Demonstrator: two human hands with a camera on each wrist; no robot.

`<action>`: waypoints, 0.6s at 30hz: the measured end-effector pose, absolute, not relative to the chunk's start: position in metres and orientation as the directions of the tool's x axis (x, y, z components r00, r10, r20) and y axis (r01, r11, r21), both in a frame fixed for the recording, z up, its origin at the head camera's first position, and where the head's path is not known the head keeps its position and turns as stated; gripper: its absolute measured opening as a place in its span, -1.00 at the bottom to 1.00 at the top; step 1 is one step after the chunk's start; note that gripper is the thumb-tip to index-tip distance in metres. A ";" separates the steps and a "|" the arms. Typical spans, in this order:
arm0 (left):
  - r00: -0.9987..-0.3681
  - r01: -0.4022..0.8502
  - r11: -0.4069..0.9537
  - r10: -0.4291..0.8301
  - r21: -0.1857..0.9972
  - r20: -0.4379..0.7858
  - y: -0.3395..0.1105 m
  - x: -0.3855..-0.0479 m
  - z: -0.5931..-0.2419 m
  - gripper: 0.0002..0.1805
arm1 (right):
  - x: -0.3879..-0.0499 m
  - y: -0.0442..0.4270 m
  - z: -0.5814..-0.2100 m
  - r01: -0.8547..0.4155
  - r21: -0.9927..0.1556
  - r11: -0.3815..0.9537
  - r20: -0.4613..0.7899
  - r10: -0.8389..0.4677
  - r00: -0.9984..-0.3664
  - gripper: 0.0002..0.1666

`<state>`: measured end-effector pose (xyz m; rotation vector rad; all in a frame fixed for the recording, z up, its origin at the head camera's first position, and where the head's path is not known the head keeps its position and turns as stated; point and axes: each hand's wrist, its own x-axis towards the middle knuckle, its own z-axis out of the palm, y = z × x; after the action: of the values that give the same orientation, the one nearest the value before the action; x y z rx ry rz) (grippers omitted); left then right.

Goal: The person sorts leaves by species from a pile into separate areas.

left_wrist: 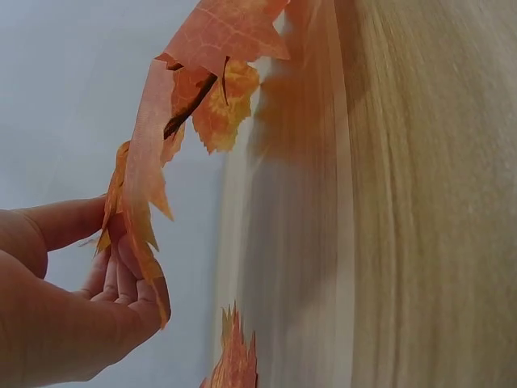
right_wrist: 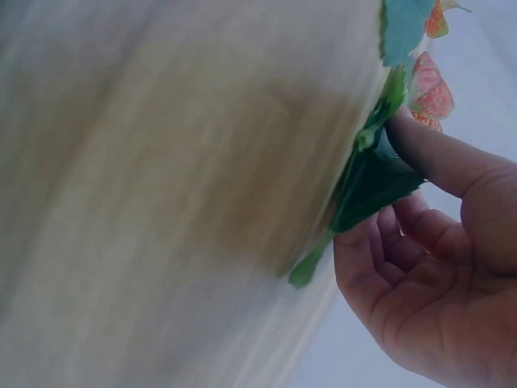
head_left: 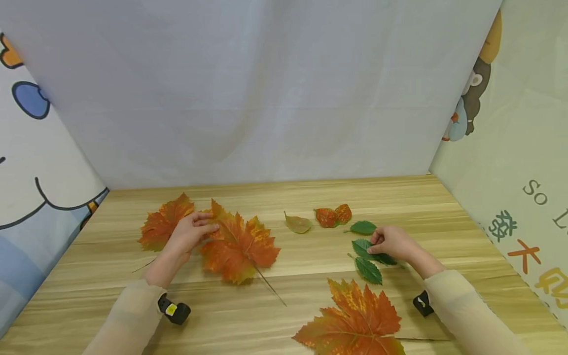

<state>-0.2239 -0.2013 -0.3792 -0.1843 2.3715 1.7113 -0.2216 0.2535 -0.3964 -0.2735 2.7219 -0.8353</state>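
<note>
My left hand (head_left: 188, 235) pinches the edge of a large orange maple leaf (head_left: 239, 246) between thumb and fingers. In the left wrist view this leaf (left_wrist: 145, 182) is seen nearly edge-on, raised off the table, its fingertip end bent. Over on the right, my right hand (head_left: 396, 242) pinches a small green leaf (head_left: 384, 258) with serrated edges; the right wrist view shows that leaf (right_wrist: 373, 190) between thumb and fingers. Close about it lie more green leaves, one (head_left: 363, 227) behind and another (head_left: 369, 271) in front. Whether the fingers hold more than one is unclear.
A second orange maple leaf (head_left: 166, 222) lies behind my left wrist, a third (head_left: 359, 320) at the table's front. Small red leaves (head_left: 326, 217) and a yellowish leaf (head_left: 298, 224) lie towards the back of the wooden table (head_left: 266, 315). A pale curtain (head_left: 284, 98) hangs behind.
</note>
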 end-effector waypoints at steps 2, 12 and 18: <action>-0.969 -0.229 0.312 0.020 0.922 -0.247 -0.201 -0.224 -0.378 -0.39 | -0.222 0.253 -0.396 -0.099 -0.570 0.815 -0.208 -0.260 -0.943 -0.78; -0.961 -0.262 0.302 0.001 0.916 -0.276 -0.203 -0.229 -0.377 -0.39 | -0.221 0.253 -0.396 -0.089 -0.577 0.812 -0.214 -0.256 -0.943 -0.77; -0.965 -0.249 0.303 -0.001 0.920 -0.261 -0.207 -0.235 -0.374 -0.42 | -0.222 0.253 -0.397 -0.095 -0.574 0.813 -0.210 -0.258 -0.943 -0.77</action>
<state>-0.2353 -0.2066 -0.3743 -0.2298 2.3570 1.7239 -0.2215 0.2530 -0.3971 -0.2705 2.7200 -0.8407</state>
